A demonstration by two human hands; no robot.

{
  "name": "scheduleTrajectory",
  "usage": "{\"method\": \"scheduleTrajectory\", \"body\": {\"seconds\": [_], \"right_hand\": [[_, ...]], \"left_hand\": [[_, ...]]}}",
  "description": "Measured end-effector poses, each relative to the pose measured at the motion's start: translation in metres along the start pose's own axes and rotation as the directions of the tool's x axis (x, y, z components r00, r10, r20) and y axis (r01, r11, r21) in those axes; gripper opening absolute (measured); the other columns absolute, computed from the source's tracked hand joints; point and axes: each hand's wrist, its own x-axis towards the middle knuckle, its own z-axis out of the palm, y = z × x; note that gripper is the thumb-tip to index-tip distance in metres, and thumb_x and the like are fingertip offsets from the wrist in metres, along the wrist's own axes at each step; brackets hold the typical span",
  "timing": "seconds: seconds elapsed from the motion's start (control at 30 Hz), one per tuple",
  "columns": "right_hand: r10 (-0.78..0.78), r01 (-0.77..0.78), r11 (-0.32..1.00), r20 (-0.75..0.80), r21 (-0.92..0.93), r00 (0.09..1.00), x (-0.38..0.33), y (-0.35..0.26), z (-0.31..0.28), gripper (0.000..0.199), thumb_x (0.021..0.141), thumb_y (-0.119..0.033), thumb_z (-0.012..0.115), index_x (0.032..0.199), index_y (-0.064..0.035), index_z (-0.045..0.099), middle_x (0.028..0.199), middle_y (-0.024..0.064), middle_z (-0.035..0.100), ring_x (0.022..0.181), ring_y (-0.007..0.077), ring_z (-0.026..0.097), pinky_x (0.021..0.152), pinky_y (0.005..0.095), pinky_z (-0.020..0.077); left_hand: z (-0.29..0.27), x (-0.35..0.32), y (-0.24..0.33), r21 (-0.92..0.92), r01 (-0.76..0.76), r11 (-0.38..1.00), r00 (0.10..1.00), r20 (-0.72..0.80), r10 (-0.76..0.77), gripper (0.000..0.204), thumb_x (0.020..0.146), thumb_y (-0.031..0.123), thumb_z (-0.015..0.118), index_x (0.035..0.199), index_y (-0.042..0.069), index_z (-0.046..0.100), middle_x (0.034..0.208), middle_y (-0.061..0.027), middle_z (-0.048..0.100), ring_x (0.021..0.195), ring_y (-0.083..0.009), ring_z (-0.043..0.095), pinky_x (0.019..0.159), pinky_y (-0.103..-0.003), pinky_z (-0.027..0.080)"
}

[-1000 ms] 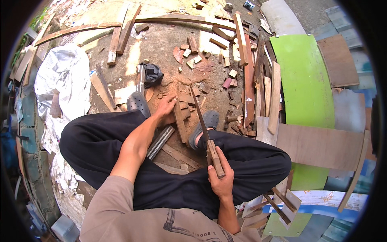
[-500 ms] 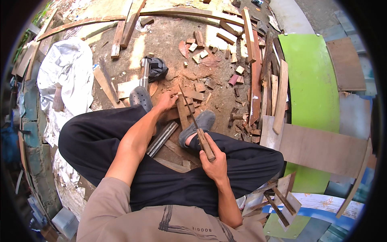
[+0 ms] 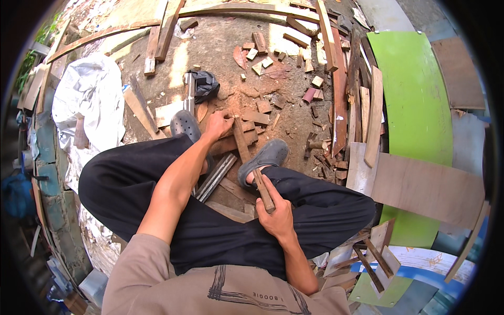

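My left hand (image 3: 219, 125) stretches forward, fingers (image 3: 229, 118) bent, while my right hand (image 3: 275, 216) (forefinger (image 3: 271, 185) extended) curls nearer me.

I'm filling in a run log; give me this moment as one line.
left hand: at far end of wooden strip, contact unclear | right hand: gripping wooden handle | nearby: grey clog, wood offcut
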Motion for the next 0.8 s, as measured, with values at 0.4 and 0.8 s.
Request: {"method": "scheduleTrajectory", "body": {"seconds": [0.4, 0.8], "right_hand": [[0.035, -0.035, 0.999, 0.009, -0.014, 0.999, -0.008, -0.010, 0.001, 0.056, 0.087, -0.003, 0.063, 0.142, 0.0019, 0.053, 0.107, 0.0290, 0.070, 0.087, 0.0387, 0.074, 0.075, 0.0359, 0.0563], [-0.134, 0.134, 0.991, -0.089, 0.001, 0.987, -0.005, 0.007, 0.002, 0.060, 0.085, -0.006, 0.065, 0.144, -0.0013, 0.052, 0.092, 0.0285, 0.070, 0.073, 0.0421, 0.070, 0.069, 0.0412, 0.0562]], "left_hand": [[0.006, -0.004, 0.001, -0.004, -0.093, 0.996, 0.993, -0.079, 0.092, 0.028, 0.083, 0.030, 0.068, 0.089, 0.003, 0.072, 0.088, -0.0218, 0.071, 0.084, -0.0387, 0.069, 0.078, -0.046, 0.054], [0.011, 0.003, -0.009, -0.074, -0.060, 0.995, 0.998, -0.039, 0.057, 0.027, 0.084, 0.027, 0.070, 0.088, 0.001, 0.070, 0.085, -0.0174, 0.072, 0.080, -0.0321, 0.071, 0.076, -0.041, 0.055]]}}
